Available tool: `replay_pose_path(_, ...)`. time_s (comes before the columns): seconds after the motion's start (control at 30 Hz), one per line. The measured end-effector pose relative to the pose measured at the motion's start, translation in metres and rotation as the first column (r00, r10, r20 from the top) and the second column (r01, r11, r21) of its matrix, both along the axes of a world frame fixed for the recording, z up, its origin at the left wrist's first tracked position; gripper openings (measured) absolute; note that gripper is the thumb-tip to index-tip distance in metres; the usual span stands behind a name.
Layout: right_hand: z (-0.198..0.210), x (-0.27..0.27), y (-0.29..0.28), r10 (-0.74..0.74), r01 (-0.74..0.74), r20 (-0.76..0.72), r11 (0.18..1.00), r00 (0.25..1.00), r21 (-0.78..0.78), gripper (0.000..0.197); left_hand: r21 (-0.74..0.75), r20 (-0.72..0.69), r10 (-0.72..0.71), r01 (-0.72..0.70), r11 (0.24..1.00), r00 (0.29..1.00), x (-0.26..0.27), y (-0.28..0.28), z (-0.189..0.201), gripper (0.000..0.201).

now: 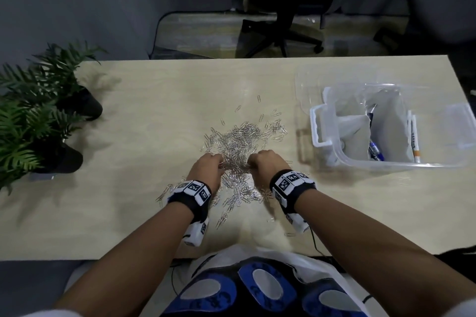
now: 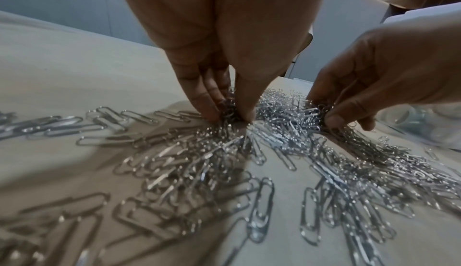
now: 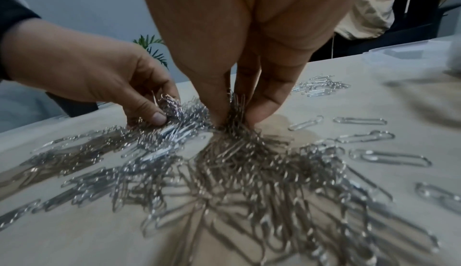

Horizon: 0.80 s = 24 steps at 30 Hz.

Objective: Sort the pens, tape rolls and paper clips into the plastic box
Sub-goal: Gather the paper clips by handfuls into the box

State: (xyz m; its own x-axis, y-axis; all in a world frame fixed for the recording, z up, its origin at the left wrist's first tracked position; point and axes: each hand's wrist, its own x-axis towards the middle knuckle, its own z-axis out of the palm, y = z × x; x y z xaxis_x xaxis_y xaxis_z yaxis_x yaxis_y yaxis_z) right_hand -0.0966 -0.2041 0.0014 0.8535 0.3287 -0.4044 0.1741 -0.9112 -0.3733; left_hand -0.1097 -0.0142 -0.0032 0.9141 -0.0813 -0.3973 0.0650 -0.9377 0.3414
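A heap of silver paper clips (image 1: 240, 136) lies spread over the middle of the wooden table (image 1: 144, 116). My left hand (image 1: 209, 166) pinches a bunch of clips (image 2: 230, 110) between thumb and fingers at the near side of the heap. Beside it my right hand (image 1: 268, 161) pinches another bunch of clips (image 3: 234, 120) the same way. The two hands are a short gap apart. The clear plastic box (image 1: 324, 121) stands at the right of the table with pens (image 1: 376, 149) in one compartment.
Two potted ferns (image 1: 38, 110) stand at the table's left edge. A clear lid (image 1: 306, 80) leans behind the box. An office chair (image 1: 283, 20) stands beyond the far edge. Loose clips (image 1: 224, 213) lie scattered near my wrists.
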Motion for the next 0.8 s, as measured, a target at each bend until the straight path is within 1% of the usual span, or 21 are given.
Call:
replay_pose_path(0.13,0.005,0.007,-0.008,-0.106,0.109,-0.033,0.991,0.994,0.074,0.014,0.001,0.004,0.003,-0.003,1.0,1.0,0.005,-0.001,0.01,0.013)
replay_pose_path(0.3,0.012,0.014,-0.019,-0.214,0.226,-0.081,0.955,0.974,0.194,0.012,-0.058,0.014,0.062,-0.061,0.996,0.998,0.008,-0.003,0.022,0.017)
replay_pose_path(0.4,0.018,0.019,-0.024,-0.214,0.229,-0.088,0.942,0.973,0.245,0.015,-0.107,0.016,0.113,-0.11,0.988,0.994,0.011,-0.007,0.03,0.016)
replay_pose_path(0.47,0.023,0.021,-0.027,-0.219,0.238,-0.096,0.929,0.971,0.283,0.013,-0.133,0.034,0.141,-0.136,0.982,0.989,0.014,-0.009,0.033,0.016)
replay_pose_path(0.57,0.027,0.024,-0.031,-0.246,0.27,-0.114,0.901,0.963,0.338,0.013,-0.14,0.049,0.174,-0.166,0.976,0.983,0.017,-0.013,0.034,0.02)
replay_pose_path(0.63,0.028,0.025,-0.035,-0.244,0.273,-0.126,0.896,0.962,0.351,0.013,-0.133,0.037,0.179,-0.172,0.976,0.983,0.018,-0.015,0.035,0.02)
replay_pose_path(0.7,0.03,0.027,-0.038,-0.224,0.244,-0.097,0.908,0.97,0.341,0.011,-0.131,0.027,0.186,-0.181,0.975,0.982,0.018,-0.018,0.037,0.019)
replay_pose_path(0.8,0.037,0.031,-0.04,-0.217,0.23,-0.078,0.903,0.973,0.363,0.01,-0.138,0.035,0.202,-0.195,0.971,0.979,0.017,-0.021,0.039,0.019)
